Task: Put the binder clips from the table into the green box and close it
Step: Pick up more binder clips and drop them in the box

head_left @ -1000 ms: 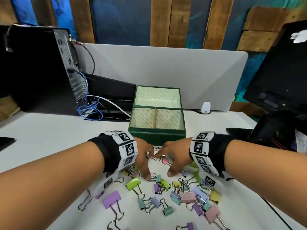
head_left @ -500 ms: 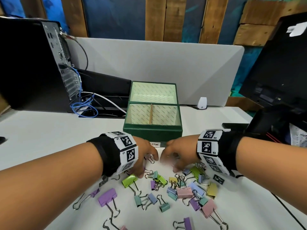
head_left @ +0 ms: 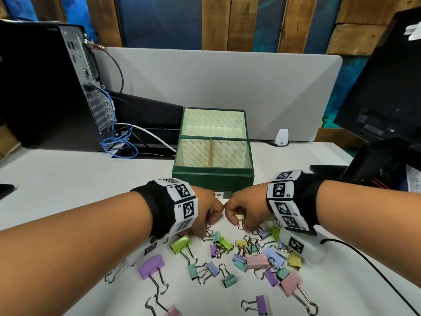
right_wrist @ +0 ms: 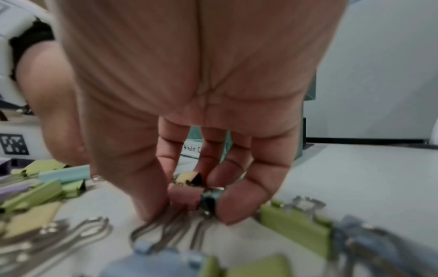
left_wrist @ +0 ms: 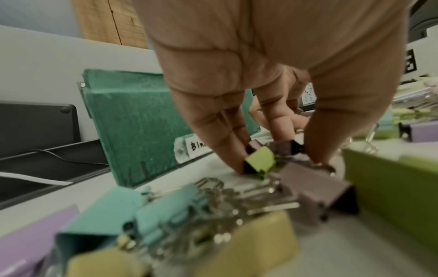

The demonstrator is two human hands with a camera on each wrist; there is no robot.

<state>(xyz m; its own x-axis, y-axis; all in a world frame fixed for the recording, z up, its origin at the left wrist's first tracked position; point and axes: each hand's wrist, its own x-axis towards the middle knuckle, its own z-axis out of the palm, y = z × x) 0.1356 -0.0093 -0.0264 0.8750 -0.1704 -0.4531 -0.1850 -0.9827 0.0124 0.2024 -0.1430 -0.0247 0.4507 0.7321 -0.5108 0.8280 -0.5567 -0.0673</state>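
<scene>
The green box [head_left: 213, 180] stands open at the table's middle, its lid [head_left: 213, 124] leaning back. Several pastel binder clips [head_left: 252, 261] lie scattered in front of it. My left hand [head_left: 210, 216] is just before the box, its fingers curled around a few small clips [left_wrist: 260, 163]; a yellow-green and a mauve one show between fingers and thumb. Beside it, my right hand [head_left: 239, 218] pinches a small bunch of clips [right_wrist: 189, 193]: pink, yellow and a teal one. The two hands almost touch. A label reading "Binder Clips" [left_wrist: 196, 146] lies at the box's foot.
A black computer tower [head_left: 43, 87] with blue cables [head_left: 118, 144] stands at the back left. A grey divider panel [head_left: 216, 87] runs behind the box. A black monitor [head_left: 385, 87] and its stand are at the right. A small white device [head_left: 281, 137] sits behind the box.
Both hands have drawn together toward the box's front and curled their fingers around clips taken from the far edge of the pile.
</scene>
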